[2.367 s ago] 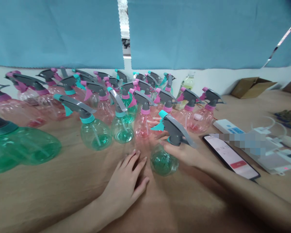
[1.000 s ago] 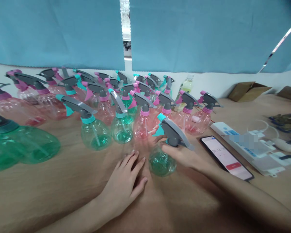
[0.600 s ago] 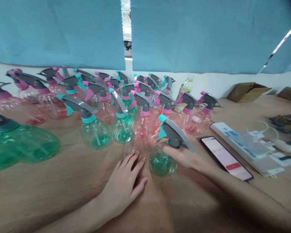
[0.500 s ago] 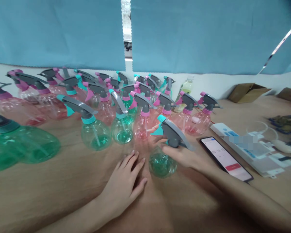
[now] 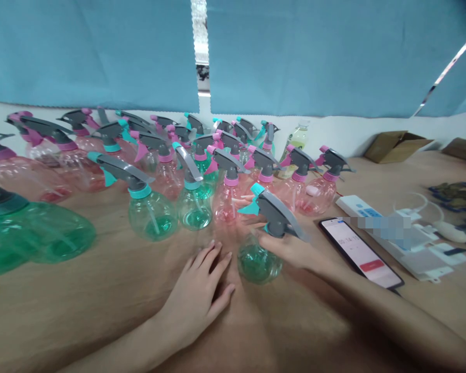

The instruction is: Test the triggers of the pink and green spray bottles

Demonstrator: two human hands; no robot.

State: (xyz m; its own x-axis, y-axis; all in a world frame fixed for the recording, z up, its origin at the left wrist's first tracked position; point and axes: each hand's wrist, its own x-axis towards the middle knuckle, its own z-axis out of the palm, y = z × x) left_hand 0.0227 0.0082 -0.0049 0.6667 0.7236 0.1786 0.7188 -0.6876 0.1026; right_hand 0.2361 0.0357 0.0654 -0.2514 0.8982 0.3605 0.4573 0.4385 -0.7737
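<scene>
My right hand [image 5: 291,249] is around the neck of a green spray bottle [image 5: 259,263] with a grey and turquoise trigger head. The thumb lies against the near side of the neck, while the fingers reach behind it to the left, partly hidden. This bottle stands upright on the table. To its left, my left hand [image 5: 199,282] rests palm down on the tabletop, fingers spread, holding nothing. Just beyond stand another green spray bottle [image 5: 195,210] and a pink spray bottle [image 5: 226,207].
Several more pink and green spray bottles crowd the back and left, including a large-looking green one [image 5: 64,233] at left. On the right lie a phone [image 5: 361,251] and a white power strip [image 5: 388,233]. Behind are a drink bottle [image 5: 297,137] and an open cardboard box [image 5: 396,146].
The right hand's fingers behind the bottle stretch slightly further out. The view has shifted a little; the left hand and the bottles otherwise stay in place.
</scene>
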